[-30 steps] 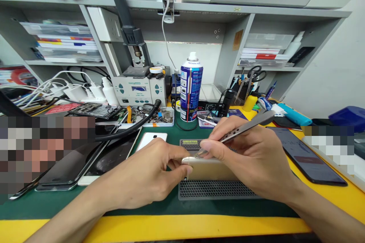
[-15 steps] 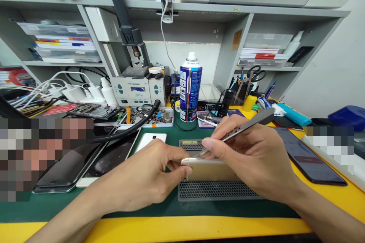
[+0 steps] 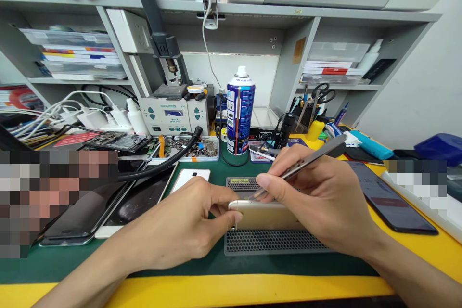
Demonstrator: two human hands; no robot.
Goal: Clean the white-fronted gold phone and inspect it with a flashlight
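My left hand (image 3: 191, 219) pinches the left end of a gold phone (image 3: 267, 216) between thumb and fingers. The phone stands on its long edge over a grey honeycomb mat (image 3: 270, 242), its gold back towards me. In my right hand (image 3: 317, 197) is a pair of grey metal tweezers (image 3: 306, 161), held like a pen. The tweezers' tips point down at the phone's top edge near its left end; whether they touch it cannot be made out. My right hand hides the phone's right end.
Black-screened phones (image 3: 90, 207) and a white phone (image 3: 191, 178) lie left. Behind are a parts tray (image 3: 212, 154), a spray can (image 3: 240, 113) and a soldering station (image 3: 173, 115). A black hose (image 3: 162, 171) arches over the left side. Another phone (image 3: 393, 197) lies right.
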